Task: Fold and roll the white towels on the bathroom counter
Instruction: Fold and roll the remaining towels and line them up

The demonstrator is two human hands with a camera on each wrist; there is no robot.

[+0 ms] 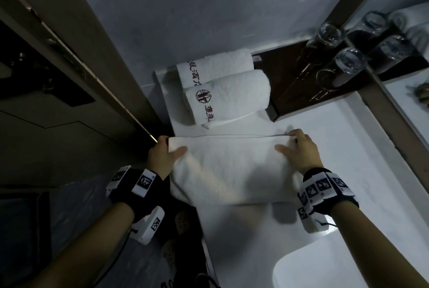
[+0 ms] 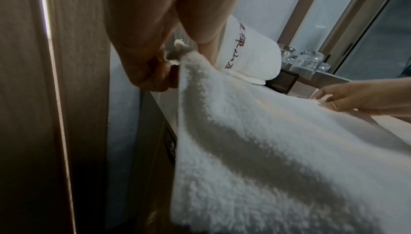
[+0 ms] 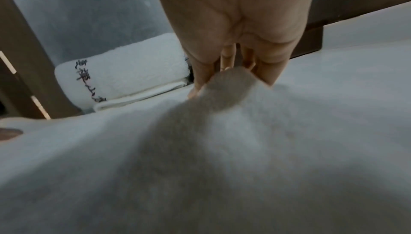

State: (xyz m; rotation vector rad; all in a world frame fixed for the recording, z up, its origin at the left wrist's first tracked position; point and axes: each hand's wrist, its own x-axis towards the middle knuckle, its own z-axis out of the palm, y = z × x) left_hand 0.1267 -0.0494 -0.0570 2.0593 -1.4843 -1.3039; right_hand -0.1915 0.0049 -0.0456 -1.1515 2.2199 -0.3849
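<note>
A white towel [image 1: 229, 169] lies folded on the white counter [image 1: 343, 148], its far edge held up by both hands. My left hand [image 1: 166, 152] pinches the far left corner, thumb on top and fingers underneath; the left wrist view shows that corner bunched in my left hand [image 2: 171, 61]. My right hand [image 1: 294, 146] pinches the far right corner, and the right wrist view shows my right hand [image 3: 224, 77] gripping the cloth. Two rolled towels [image 1: 229, 97] with red embroidery lie side by side at the back.
A dark tray [image 1: 290, 67] with upturned glasses [image 1: 346, 62] stands at the back right, beside a mirror. A basin rim [image 1: 301, 262] shows at the front right. A wooden door frame [image 1: 88, 55] runs close along the counter's left edge.
</note>
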